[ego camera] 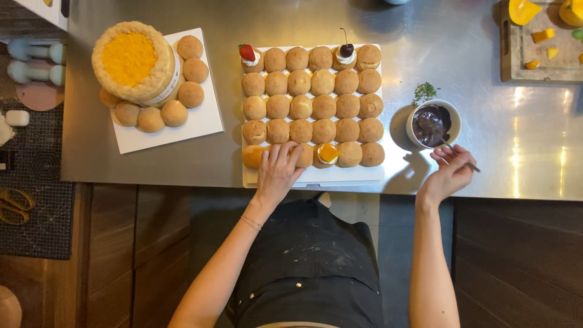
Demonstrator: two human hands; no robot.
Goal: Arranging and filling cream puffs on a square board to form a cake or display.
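My left hand [278, 167] rests over a cream puff in the front row of a white tray [340, 177] filled with several rows of round golden cream puffs [323, 106]. Its fingers close around that puff. One puff carries a strawberry [247, 53], one a cherry [347, 50], one an orange piece [328, 152]. My right hand [452, 170] holds a thin metal utensil [466, 163] just in front of a white bowl of dark chocolate sauce [432, 124].
A round cake with a yellow top [132, 61] stands on a white board [200, 124], ringed by several puffs. A green herb sprig [424, 92] lies behind the bowl. A cutting board [516, 61] with orange fruit pieces sits at the far right of the steel counter [522, 146].
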